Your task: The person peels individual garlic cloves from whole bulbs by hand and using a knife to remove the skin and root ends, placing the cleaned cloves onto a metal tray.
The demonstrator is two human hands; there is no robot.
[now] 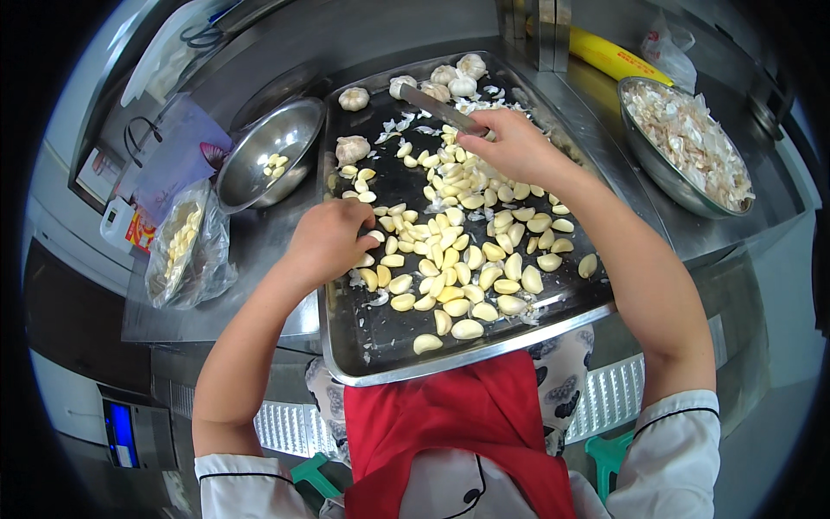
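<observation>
My right hand [509,146] grips a knife [444,111] over the upper part of a dark metal tray [382,162]. The blade points up and left, towards the whole garlic bulbs [443,75] at the tray's far end. At the tray's left edge, my left hand [334,239] is curled low among peeled garlic cloves [447,243]. One clove [375,236] lies by its thumb and forefinger; whether they pinch it cannot be seen. A lone bulb [352,150] sits above that hand. Loose white garlic skins [480,104] are scattered near the bulbs.
A steel bowl [298,139] with a few cloves stands left of the tray. Beside it are a clear plastic bag [217,272] with cloves and a purple bag [175,156]. On the right, a steel bowl [655,165] is heaped with garlic skins [694,143], near a yellow roll [609,55].
</observation>
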